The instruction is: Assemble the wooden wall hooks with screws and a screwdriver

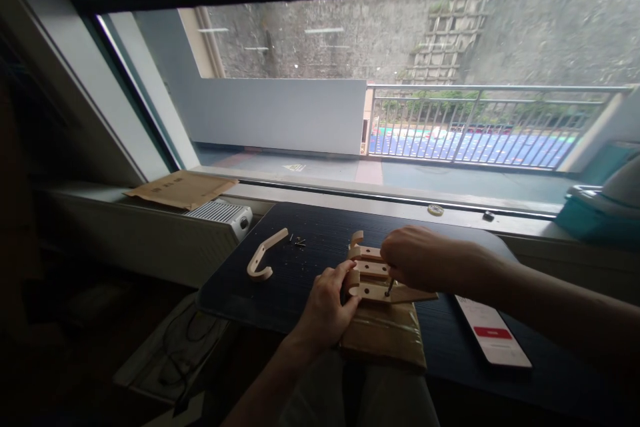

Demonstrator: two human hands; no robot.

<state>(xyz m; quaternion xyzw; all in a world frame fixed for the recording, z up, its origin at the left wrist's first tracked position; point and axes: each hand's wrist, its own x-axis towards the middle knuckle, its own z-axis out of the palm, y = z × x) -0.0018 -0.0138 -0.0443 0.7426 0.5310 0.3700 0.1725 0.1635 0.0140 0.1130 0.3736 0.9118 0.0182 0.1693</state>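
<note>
Three pale wooden hooks lie side by side across a taped cardboard box (385, 340) at the table's front edge. My left hand (327, 300) is closed around the curled ends of the nearer hooks, thumb on the nearest hook (375, 292). Above the straight ends, my right hand (407, 253) is a fist around a screwdriver (389, 287); only its thin shaft shows, the handle hidden in my fingers. The shaft stands nearly upright, its tip at a hole in the nearest hook. Another wooden hook (260, 257) lies loose on the left, beside several small screws (300, 241).
On the dark table (320, 227), a phone (493, 330) with a lit screen lies under my right forearm. A tape roll (435, 210) and a small dark object (488, 216) sit on the window sill. A brown envelope (183, 189) and a white slatted device (223, 212) are left.
</note>
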